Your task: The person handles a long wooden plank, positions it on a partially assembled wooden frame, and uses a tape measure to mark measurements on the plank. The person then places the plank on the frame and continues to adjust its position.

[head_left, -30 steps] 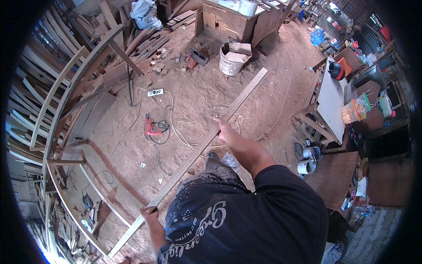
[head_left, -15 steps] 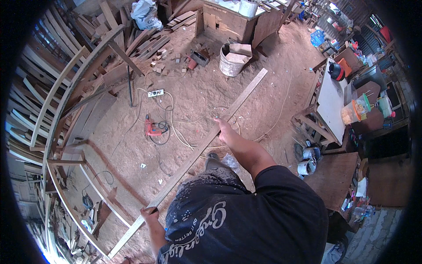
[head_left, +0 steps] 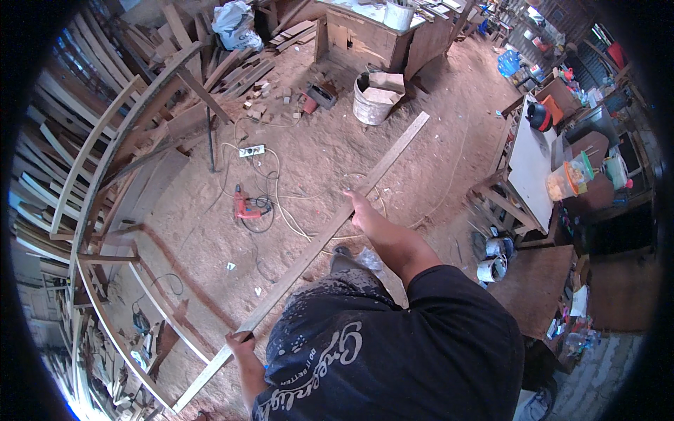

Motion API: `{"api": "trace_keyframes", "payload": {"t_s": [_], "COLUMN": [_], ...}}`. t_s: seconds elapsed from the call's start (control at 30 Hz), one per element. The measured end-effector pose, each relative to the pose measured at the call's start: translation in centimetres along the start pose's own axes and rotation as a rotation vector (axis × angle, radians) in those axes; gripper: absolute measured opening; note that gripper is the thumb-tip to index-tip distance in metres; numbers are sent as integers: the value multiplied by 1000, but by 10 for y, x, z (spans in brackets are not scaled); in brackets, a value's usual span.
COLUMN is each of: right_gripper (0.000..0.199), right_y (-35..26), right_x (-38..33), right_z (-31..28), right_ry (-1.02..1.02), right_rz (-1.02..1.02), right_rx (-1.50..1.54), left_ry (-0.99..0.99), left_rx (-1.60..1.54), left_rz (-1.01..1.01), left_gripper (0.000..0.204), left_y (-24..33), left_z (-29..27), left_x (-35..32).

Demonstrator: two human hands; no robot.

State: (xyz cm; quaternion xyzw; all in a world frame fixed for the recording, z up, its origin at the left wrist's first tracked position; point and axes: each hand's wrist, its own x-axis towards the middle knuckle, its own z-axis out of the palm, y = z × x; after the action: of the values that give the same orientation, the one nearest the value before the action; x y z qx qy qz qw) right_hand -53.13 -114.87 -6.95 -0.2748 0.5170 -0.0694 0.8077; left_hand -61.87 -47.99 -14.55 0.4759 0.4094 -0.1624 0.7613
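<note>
A long, straight wooden plank [head_left: 298, 265] runs diagonally across my front, from the lower left to the upper middle. Gripping it near its lower end is my left hand [head_left: 241, 342]. My right hand [head_left: 360, 210] has hold of it farther up, its thumb lying along the top face and its other fingers mostly hidden. The plank's lower tip comes close to a curved wooden frame [head_left: 112, 344] on the left. Beyond the plank on the ground lies a red power drill [head_left: 247, 205] with a dark cord.
A white power strip [head_left: 252, 150] and looping cables lie on the dusty floor. Ahead stands a bucket [head_left: 373, 102] of wood offcuts beside a wooden cabinet [head_left: 361, 42]. Curved timbers are stacked along the left. To the right is a white-topped table [head_left: 528, 165] with plastic tubs [head_left: 562, 181].
The whole view has shifted very slightly, the surroundings moving a little right and down. Both hands keep their hold on the plank.
</note>
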Motion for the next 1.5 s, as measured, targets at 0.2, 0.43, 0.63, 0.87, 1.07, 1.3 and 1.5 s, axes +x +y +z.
{"api": "trace_keyframes", "payload": {"t_s": [0.2,0.43,0.63,0.87,1.07,1.3,1.5], "right_gripper": [82,88,82,76,73,66,67], "right_y": [2,5,-6,-8,1,5,2], "right_x": [18,19,0,-7,13,21,16], "right_z": [-1,-4,6,9,3,-1,3], "right_ry": [58,-19,83,102,55,-4,50], "right_rz": [34,10,69,38,27,13,55], "right_rx": [-28,8,-79,-39,24,42,61], "left_ry": [232,207,-131,-43,-112,49,-89], "left_rx": [-255,28,-199,164,90,46,33], "left_rz": [-309,106,-196,126,32,-16,-21], "left_gripper": [60,57,61,81,61,52,41], "left_y": [8,-8,9,9,7,-1,2], "left_z": [8,12,2,20,2,-11,-10], "left_x": [23,4,-3,-37,-14,18,9]}}
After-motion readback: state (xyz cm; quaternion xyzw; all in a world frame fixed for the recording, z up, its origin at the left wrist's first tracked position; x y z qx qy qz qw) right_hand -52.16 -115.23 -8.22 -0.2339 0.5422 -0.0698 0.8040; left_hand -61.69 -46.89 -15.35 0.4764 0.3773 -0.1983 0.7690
